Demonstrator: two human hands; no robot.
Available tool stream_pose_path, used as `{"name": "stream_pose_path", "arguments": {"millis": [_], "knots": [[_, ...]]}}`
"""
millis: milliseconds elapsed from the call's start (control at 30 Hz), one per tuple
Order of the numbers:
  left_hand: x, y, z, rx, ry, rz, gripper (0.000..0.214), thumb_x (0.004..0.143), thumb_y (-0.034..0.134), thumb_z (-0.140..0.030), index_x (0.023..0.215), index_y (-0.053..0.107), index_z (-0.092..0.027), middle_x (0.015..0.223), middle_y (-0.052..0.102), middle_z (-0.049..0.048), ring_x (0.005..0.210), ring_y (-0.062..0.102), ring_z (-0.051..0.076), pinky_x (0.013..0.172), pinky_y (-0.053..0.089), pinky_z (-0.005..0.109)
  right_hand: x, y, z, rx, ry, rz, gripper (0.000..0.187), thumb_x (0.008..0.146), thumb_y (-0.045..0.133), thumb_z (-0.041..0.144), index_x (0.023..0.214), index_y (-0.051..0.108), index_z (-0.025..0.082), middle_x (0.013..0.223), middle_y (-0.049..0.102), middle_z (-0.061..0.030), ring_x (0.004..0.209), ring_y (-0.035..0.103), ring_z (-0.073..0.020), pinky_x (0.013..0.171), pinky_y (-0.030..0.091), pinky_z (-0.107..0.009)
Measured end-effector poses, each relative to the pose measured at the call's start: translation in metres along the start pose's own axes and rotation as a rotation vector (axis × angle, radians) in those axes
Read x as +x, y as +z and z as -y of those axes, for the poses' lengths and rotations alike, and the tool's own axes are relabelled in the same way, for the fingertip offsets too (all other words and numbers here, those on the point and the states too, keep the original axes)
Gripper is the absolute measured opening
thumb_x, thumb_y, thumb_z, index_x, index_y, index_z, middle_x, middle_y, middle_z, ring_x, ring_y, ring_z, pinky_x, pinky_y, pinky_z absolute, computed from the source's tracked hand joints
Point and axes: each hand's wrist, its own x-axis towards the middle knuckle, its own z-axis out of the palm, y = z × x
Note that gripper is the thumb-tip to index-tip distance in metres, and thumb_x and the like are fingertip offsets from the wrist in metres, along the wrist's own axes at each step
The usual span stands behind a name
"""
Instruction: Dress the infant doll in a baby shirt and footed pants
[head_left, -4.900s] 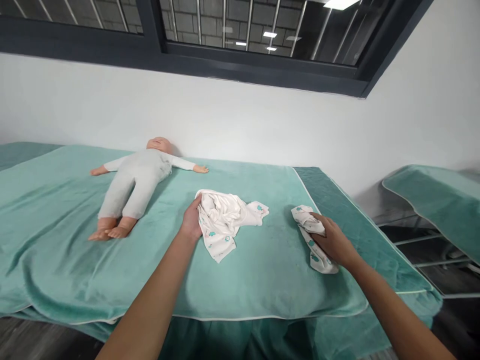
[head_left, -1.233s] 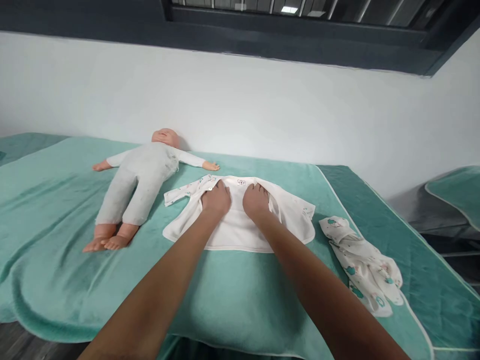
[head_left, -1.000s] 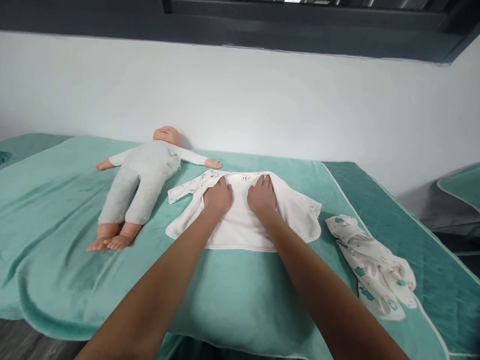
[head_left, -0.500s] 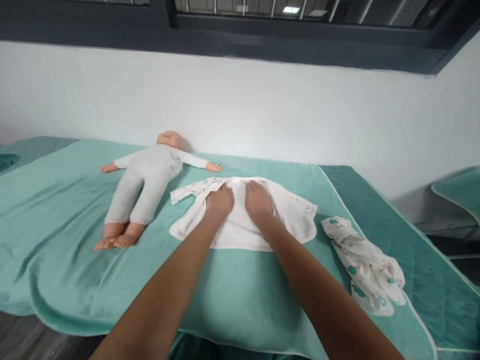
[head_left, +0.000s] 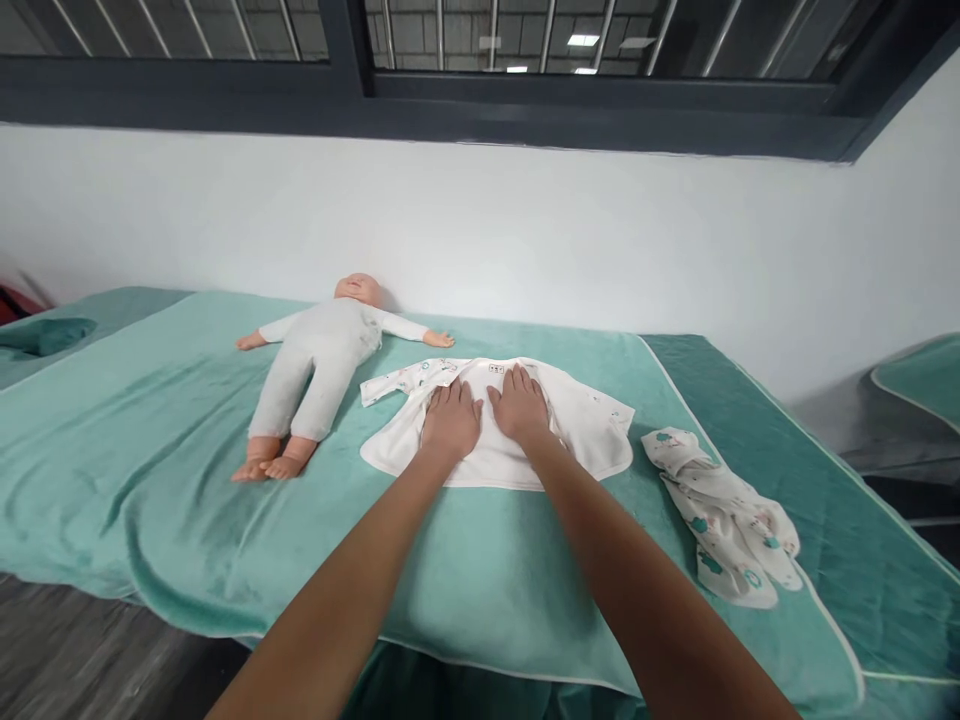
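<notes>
Two: left hand [head_left: 452, 420], right hand [head_left: 519, 405] | hide shirt [head_left: 589, 430] middle | sleeve [head_left: 612, 411] possibly tucked

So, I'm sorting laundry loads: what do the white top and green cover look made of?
Top: probably thin cotton knit, matte; it lies limp with soft creases. Cover: plush, towel-like fabric, perhaps fleece or terry; fuzzy nap with a faint sheen, white piped edge.

One doll [head_left: 319, 365], two garments [head_left: 589, 428] [head_left: 726, 525], two hands [head_left: 452, 422] [head_left: 519, 406]

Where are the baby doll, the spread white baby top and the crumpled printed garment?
baby doll [head_left: 322, 345], head view, on its torso.
white baby top [head_left: 592, 425], head view, on its right-hand flap.
crumpled printed garment [head_left: 724, 520], head view, on its middle.
</notes>
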Motion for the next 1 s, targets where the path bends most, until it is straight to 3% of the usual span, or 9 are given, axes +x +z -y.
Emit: {"name": "stream_pose_path", "arguments": {"millis": [367,533,667,767,900,1000], "knots": [[-0.024,-0.008,0.0,-0.032,0.035,0.048,0.059,0.102,0.023,-0.04,0.151,0.039,-0.01,0.162,0.029,0.0163,0.153,0.021,0.03,0.123,0.02,0.048,-0.036,-0.007,0.002,-0.003,-0.012,0.004,0.068,0.102,0.025,0.044,0.153,0.031,0.0,0.163,0.022,-0.0202,0.153,0.018,-0.0285,0.121,0.018,-0.043],[-0.058,-0.013,0.004,-0.094,0.109,-0.031,0.051,0.102,0.031,-0.039,0.144,0.048,-0.016,0.158,0.04,0.0128,0.15,0.03,0.03,0.122,0.026,0.049,-0.083,-0.011,-0.008,0.102,-0.201,-0.095,0.055,0.102,0.034,0.038,0.145,0.045,0.005,0.155,0.042,-0.0182,0.145,0.035,-0.0266,0.118,0.026,-0.041],[-0.092,-0.02,0.02,-0.268,0.231,-0.129,0.034,0.101,0.036,-0.034,0.114,0.063,-0.018,0.143,0.057,0.0098,0.14,0.044,0.025,0.117,0.036,0.046,-0.13,-0.023,-0.034,0.17,-0.304,-0.256,0.035,0.102,0.039,0.033,0.118,0.063,0.014,0.13,0.063,-0.0134,0.123,0.053,-0.0249,0.106,0.04,-0.038],[-0.111,-0.026,0.032,-0.364,0.269,-0.17,0.029,0.101,0.038,-0.032,0.09,0.062,-0.02,0.132,0.063,0.0083,0.135,0.047,0.022,0.115,0.04,0.043,-0.154,-0.035,-0.056,0.053,-0.284,-0.266,0.031,0.102,0.04,0.032,0.089,0.064,0.018,0.1,0.067,-0.0114,0.095,0.058,-0.0251,0.087,0.045,-0.039],[-0.118,-0.029,0.042,-0.41,0.269,-0.205,0.027,0.1,0.042,-0.032,0.082,0.058,-0.021,0.133,0.061,0.0074,0.136,0.045,0.023,0.112,0.042,0.043,-0.162,-0.049,-0.073,-0.02,-0.373,-0.181,0.033,0.102,0.04,0.034,0.078,0.058,0.021,0.082,0.064,-0.0072,0.081,0.057,-0.023,0.077,0.042,-0.036],[-0.108,-0.028,0.056,-0.416,0.215,-0.301,0.023,0.099,0.043,-0.032,0.086,0.059,-0.021,0.136,0.059,0.0079,0.133,0.048,0.024,0.111,0.042,0.044,-0.147,-0.054,-0.08,0.118,-0.336,-0.153,0.037,0.102,0.038,0.037,0.073,0.054,0.022,0.075,0.062,-0.0043,0.075,0.057,-0.0205,0.072,0.041,-0.033]]}}
